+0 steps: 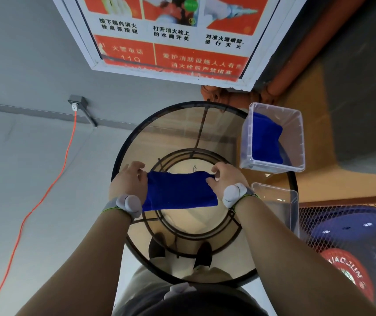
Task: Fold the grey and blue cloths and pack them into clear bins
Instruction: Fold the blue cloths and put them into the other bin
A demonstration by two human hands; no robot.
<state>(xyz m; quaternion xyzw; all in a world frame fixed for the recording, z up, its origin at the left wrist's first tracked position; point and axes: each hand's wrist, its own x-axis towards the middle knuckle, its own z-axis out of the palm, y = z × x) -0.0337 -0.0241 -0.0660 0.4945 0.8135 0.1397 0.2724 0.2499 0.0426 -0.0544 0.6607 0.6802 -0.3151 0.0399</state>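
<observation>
holding a blue cloth by its two short ends, you have it spread between your hands over the round glass table in the head view; whether it rests on the glass cannot be told. your left hand has its fingers curled round the left end. your right hand pinches the right end with thumb and curled fingers. the far clear bin, at the table's right edge, contains a second blue cloth, folded. the near clear bin stands just beside it, closer to you. an orange cable runs across the floor at left.
</observation>
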